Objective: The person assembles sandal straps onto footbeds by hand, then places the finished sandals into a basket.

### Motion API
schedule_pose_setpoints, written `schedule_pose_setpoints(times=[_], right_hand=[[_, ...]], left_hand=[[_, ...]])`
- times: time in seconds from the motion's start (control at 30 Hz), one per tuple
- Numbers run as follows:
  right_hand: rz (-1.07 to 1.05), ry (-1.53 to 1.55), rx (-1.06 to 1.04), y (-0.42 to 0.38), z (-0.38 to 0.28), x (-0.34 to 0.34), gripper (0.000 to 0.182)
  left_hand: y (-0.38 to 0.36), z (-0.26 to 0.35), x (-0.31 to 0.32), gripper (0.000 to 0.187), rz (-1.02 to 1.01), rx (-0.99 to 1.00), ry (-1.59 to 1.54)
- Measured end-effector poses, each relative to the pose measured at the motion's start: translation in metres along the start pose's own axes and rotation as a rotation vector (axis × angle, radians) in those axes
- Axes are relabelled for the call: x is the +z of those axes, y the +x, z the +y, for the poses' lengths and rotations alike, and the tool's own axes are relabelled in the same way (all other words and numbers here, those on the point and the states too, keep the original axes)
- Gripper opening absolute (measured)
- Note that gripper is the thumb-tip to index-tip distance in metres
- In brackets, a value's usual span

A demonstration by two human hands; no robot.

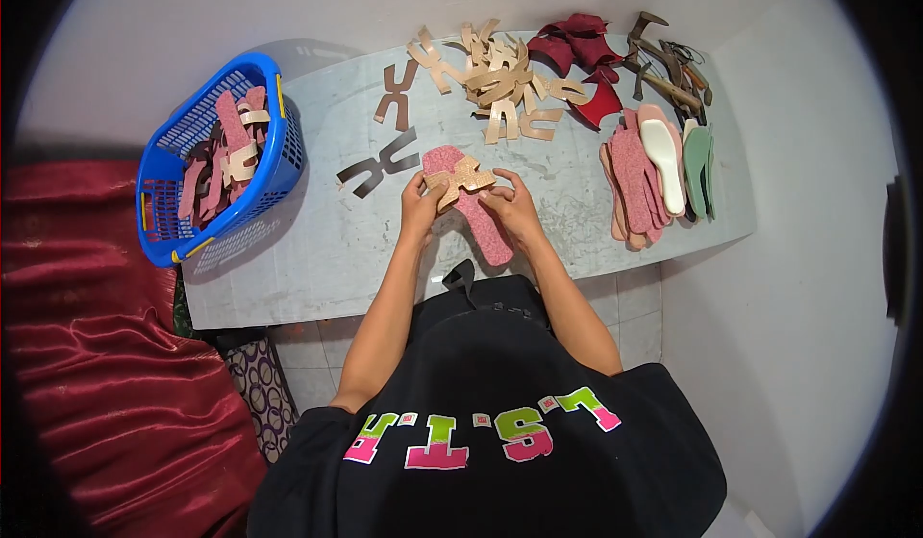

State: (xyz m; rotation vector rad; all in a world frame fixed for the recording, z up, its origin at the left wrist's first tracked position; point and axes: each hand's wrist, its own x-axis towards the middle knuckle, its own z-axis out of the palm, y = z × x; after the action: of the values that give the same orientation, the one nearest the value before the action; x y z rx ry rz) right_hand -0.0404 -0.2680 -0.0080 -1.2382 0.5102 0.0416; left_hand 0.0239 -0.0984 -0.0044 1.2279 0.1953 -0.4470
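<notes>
A tan, H-shaped sandal strap (465, 180) lies across the wide end of a pink speckled insole (488, 235) at the table's near middle. My left hand (420, 207) pinches the strap's left side, thumb on top. On the other side, my right hand (512, 209) grips the strap's right edge, close to the insole. The fingertips beneath are hidden. Just left of my left hand is a black strap (379, 163), with a brown strap (395, 96) farther back.
A blue basket (285, 139) at the left holds pink insoles with straps. Tan straps (502, 81) and dark red pieces (580, 43) are piled at the back. Insoles (635, 177), a white sole (663, 165) and green soles (697, 171) sit right, near hammers (663, 81).
</notes>
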Motion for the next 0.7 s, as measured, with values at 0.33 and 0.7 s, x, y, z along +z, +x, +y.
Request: schedule_pose_setpoints(times=[0.33,0.7], right_hand=[[0.095,-0.541,-0.433,-0.022,-0.029,0.017,0.023],[-0.032,0.178,-0.080,-0.005,-0.002,0.045,0.044]], left_hand=[[0.003,-0.004,-0.004,0.027,0.164,-0.051,-0.385],[-0.006,-0.031,0.013,0.021,0.109,-0.180,-0.650]])
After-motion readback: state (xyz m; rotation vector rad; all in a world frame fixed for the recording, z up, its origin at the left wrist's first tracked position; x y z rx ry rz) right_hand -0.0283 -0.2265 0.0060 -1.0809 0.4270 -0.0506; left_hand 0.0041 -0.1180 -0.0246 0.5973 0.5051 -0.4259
